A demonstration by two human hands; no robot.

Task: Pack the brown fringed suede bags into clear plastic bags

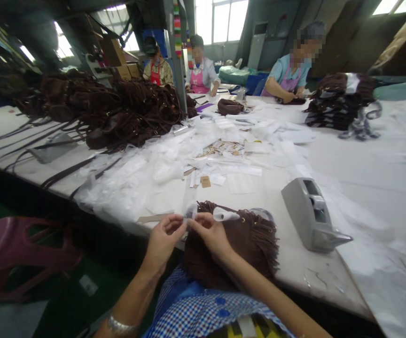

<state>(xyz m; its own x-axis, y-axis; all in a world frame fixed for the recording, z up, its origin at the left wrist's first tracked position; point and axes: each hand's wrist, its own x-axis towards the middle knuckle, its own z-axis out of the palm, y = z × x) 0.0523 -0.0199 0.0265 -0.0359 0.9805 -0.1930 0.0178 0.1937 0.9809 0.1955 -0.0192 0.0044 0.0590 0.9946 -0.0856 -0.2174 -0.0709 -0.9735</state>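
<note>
A dark brown fringed bag lies at the table's front edge, partly against my body. My left hand and my right hand meet at its left end, thumbs and forefingers closed. Between the fingertips is a small piece of clear plastic; its exact shape is blurred. My right forearm crosses over the bag. A rolled white paper lies on the bag beside my right hand. Just beyond my left hand is a flat brown strip.
A grey tape dispenser stands to the right. Clear plastic bags and small tags cover the middle. Brown bags pile up at left and far right. Several people sit across the table. A maroon stool stands left.
</note>
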